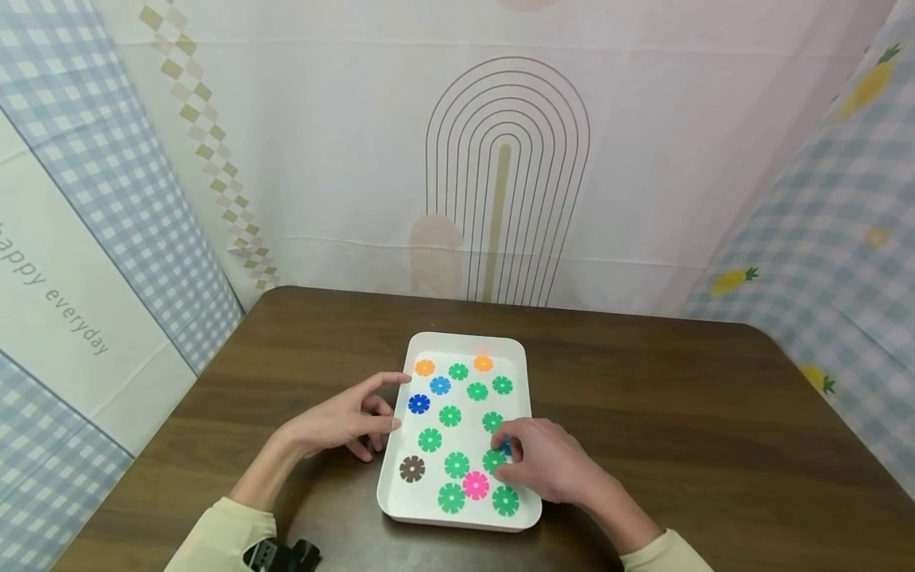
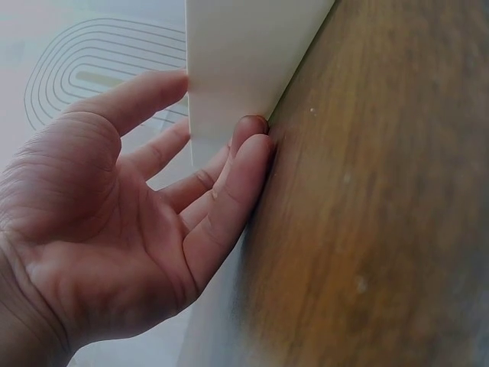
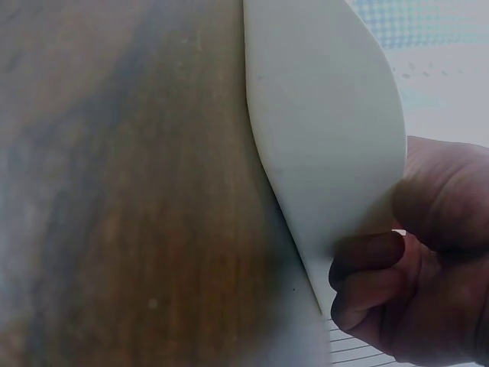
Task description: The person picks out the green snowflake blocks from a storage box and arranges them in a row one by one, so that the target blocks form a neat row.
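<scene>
Notched plastic discs, the interlocking building kind, lie spread over a white tray point(image 1: 461, 518). My left hand point(image 1: 350, 417) is at the tray's left side, its index finger and thumb touching the rim. In the left wrist view the other fingers of that hand point(image 2: 145, 206) sit low by the tray wall point(image 2: 237, 61). Over the tray's right edge reaches my right hand point(image 1: 546, 461), fingers bent. Its thumb and index finger are around a green disc point(image 1: 492, 461) and a partly hidden blue disc point(image 1: 506, 446); whether either is pinched is unclear. Its fingertips are hidden in the right wrist view.
Other discs in the tray include a pink disc point(image 1: 475, 485), a brown disc point(image 1: 411, 469), a dark blue disc point(image 1: 418, 403), an orange disc point(image 1: 425, 367) and several green ones. The tray stands on a brown wooden table point(image 1: 665, 413) with patterned cloth hanging behind.
</scene>
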`<state>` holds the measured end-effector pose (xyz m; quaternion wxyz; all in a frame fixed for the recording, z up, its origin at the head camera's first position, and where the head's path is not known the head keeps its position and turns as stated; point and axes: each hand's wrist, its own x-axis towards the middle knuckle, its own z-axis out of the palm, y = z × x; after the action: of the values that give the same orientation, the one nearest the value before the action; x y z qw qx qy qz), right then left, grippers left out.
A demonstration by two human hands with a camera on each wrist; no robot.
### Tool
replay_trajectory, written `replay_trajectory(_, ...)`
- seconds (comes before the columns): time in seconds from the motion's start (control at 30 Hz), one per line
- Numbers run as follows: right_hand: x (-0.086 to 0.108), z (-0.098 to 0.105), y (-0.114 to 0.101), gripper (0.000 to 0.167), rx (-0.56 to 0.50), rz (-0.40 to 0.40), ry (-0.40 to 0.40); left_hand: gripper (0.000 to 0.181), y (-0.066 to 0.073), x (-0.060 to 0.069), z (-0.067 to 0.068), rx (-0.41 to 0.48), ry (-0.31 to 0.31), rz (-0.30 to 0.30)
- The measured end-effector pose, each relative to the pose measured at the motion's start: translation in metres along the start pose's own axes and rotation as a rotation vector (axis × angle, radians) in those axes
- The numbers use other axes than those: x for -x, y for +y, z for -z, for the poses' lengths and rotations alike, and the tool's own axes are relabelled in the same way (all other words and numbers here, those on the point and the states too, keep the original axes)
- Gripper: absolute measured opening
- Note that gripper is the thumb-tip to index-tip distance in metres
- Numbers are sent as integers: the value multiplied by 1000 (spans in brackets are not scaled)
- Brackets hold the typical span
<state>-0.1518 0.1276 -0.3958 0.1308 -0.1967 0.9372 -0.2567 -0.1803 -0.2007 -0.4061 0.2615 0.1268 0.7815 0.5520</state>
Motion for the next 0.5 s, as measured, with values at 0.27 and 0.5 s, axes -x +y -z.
replay_trajectory(0.27,3,0,-4,26,56,6,16,72,0,0,0,-6,4,-2)
replay_trajectory(0.5,3,1,-5,27,58,10,5,71,-1,-1,0,2,5,-2)
